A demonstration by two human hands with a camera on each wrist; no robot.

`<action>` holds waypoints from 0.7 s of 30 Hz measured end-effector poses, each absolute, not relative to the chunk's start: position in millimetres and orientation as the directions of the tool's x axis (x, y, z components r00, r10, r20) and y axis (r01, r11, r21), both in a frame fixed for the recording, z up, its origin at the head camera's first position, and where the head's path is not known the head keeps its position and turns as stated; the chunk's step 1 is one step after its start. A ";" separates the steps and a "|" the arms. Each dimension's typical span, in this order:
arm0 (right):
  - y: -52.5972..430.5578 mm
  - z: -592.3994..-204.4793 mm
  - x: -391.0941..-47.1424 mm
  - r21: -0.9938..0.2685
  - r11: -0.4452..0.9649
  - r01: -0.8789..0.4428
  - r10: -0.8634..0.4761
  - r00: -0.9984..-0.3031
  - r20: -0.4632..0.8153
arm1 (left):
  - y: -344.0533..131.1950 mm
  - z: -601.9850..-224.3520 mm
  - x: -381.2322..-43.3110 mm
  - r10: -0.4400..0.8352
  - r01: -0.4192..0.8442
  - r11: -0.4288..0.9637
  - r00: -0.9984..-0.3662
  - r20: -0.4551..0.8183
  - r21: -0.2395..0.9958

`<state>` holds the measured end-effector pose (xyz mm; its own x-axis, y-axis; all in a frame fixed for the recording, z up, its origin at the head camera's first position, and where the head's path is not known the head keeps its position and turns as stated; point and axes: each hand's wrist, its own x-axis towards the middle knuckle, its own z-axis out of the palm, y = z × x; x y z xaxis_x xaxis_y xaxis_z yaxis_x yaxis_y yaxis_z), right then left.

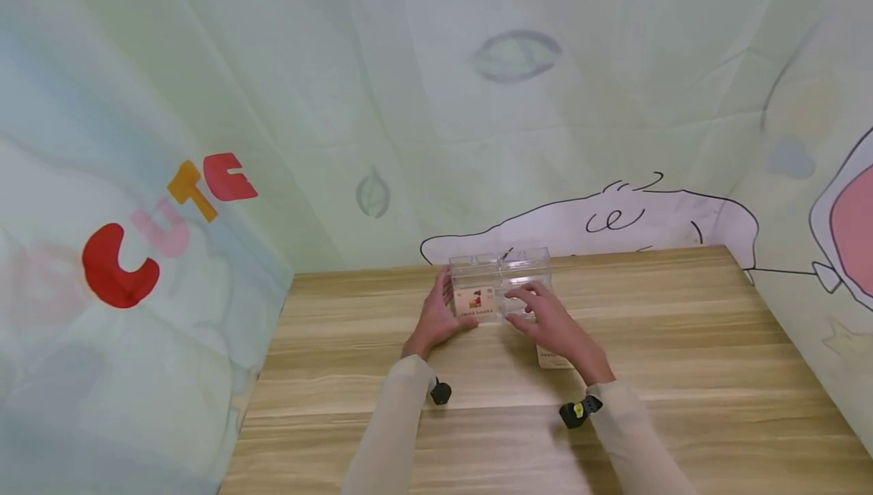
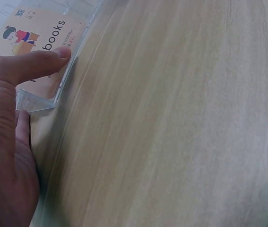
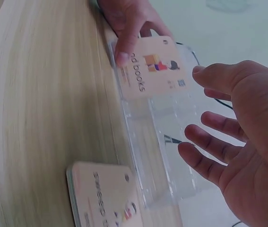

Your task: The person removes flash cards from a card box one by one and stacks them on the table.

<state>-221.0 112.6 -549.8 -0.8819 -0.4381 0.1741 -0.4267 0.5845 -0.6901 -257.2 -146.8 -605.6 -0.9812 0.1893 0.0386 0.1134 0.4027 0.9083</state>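
A clear plastic card holder [image 1: 525, 256] with two side-by-side sections stands near the back edge of the table. In its left section lies a pale card [image 1: 475, 302] printed "read books" with a child's picture. My left hand [image 1: 436, 317] grips the holder's left end; in the left wrist view its thumb [image 2: 53, 56] lies over the card's lower part. Over the right section hovers my right hand [image 1: 555, 328], its fingers spread and slightly bent, with nothing between them. A card stack [image 3: 103, 191], its top card reading "sweep" in part, lies on the table in front of that section.
The wood-grain table [image 1: 682, 374] extends to both sides and toward me. A printed fabric backdrop [image 1: 409, 101] rises right behind the table's back edge and along the sides. Each wrist wears a small black device [image 1: 440, 392].
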 end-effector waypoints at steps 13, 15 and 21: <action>89.4 -557.4 -226.6 -0.717 0.589 -0.373 -0.428 -0.896 0.115 | -148.4 -610.4 -261.7 0.198 0.111 0.422 -0.980 0.029 0.900; 88.0 -559.9 -228.3 -0.710 0.599 -0.370 -0.429 -0.897 0.106 | -148.8 -612.0 -262.4 0.200 0.121 0.417 -0.979 0.039 0.901; 83.6 -562.5 -232.1 -0.695 0.604 -0.390 -0.442 -0.890 0.115 | -149.3 -612.9 -260.5 0.207 0.163 0.403 -0.975 0.084 0.900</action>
